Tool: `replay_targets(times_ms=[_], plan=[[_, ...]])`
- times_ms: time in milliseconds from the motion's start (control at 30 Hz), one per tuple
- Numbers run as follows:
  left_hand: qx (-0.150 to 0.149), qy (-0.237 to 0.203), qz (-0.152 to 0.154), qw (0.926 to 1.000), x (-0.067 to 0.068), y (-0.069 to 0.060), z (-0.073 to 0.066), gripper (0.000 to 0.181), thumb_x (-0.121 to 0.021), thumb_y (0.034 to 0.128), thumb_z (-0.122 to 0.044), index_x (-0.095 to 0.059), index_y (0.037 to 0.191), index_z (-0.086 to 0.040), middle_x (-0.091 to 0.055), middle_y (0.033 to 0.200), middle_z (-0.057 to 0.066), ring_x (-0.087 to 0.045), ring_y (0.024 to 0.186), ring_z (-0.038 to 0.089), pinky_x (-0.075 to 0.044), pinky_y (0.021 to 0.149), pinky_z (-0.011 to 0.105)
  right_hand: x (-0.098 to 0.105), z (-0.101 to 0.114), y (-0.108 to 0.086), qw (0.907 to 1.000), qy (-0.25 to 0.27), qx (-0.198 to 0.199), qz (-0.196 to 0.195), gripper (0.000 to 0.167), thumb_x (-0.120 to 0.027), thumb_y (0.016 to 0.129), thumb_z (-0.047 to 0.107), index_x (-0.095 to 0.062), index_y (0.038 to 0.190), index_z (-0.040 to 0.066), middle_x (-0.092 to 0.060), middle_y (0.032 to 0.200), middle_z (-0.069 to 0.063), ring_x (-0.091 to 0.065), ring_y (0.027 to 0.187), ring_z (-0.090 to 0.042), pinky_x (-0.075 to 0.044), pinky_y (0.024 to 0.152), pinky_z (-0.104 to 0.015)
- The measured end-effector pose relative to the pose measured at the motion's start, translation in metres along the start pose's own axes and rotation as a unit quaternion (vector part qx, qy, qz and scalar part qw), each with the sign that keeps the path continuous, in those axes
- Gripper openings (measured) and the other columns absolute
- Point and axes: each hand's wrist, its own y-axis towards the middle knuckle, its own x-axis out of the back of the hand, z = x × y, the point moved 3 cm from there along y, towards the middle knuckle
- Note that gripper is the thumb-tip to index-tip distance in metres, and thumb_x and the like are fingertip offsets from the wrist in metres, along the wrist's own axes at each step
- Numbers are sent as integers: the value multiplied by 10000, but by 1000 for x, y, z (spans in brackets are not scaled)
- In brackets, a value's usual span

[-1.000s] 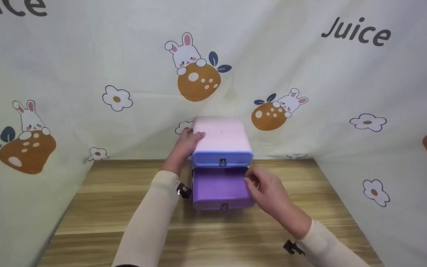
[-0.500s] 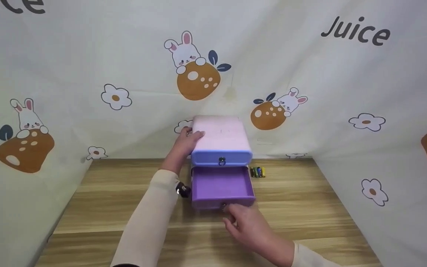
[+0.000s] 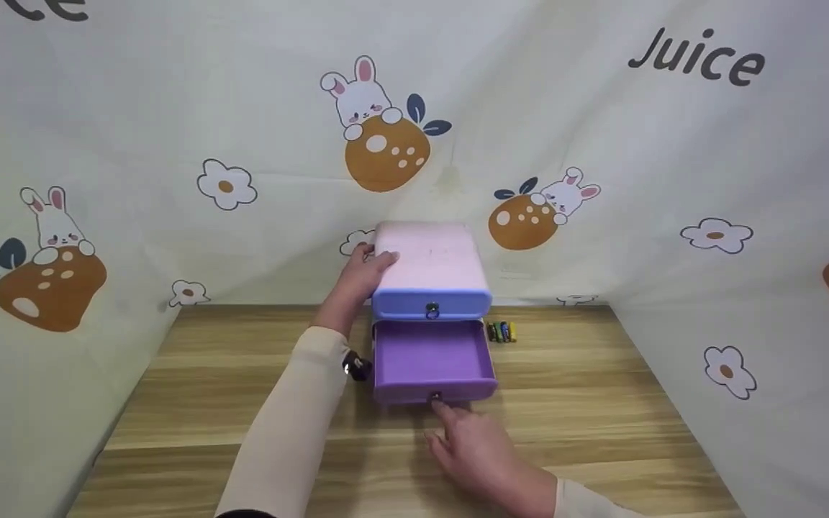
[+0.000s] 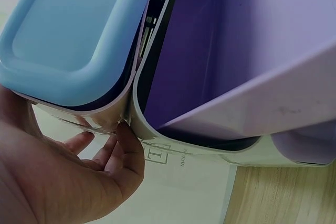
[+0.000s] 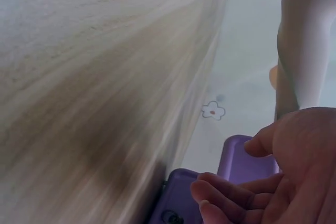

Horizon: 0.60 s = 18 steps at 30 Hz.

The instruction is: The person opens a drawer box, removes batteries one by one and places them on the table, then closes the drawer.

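Observation:
A small two-tier drawer box (image 3: 429, 262) with a pink top stands at the table's back. Its blue upper drawer (image 3: 404, 304) is closed; the purple lower drawer (image 3: 425, 352) is pulled out with nothing seen inside. My left hand (image 3: 358, 279) holds the upper tier's left side, thumb on the top edge. In the left wrist view its bent fingers (image 4: 128, 153) touch the side near the seam between tiers. My right hand (image 3: 483, 450) is at the lower drawer's front, index fingertip at the ring knob (image 3: 436, 396); the right wrist view shows its fingers loosely bent, thumb apart.
Several small batteries (image 3: 502, 332), with green, blue and yellow among their colours, lie in a row right of the drawer box. A patterned cloth (image 3: 278, 108) closes off the back and both sides of the wooden table (image 3: 580, 403).
My right hand has moved from the lower drawer's right edge down to its front knob, uncovering the batteries. The left hand stays on the box, and the drawer remains pulled out.

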Motion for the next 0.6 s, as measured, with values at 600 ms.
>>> replay_targets(times_ms=[600], plan=[[63,159,-36,9998,0,1,0,856,-684,1043,-490,-318,1705,-91,-334,1744,236,-414,1543,370,-394,1237,494,-13,-16,14,9978,274,-12,-605,274,-789,885,38,-594,1025,171,-663,800,33,-598,637,-154,-511,546,-338]])
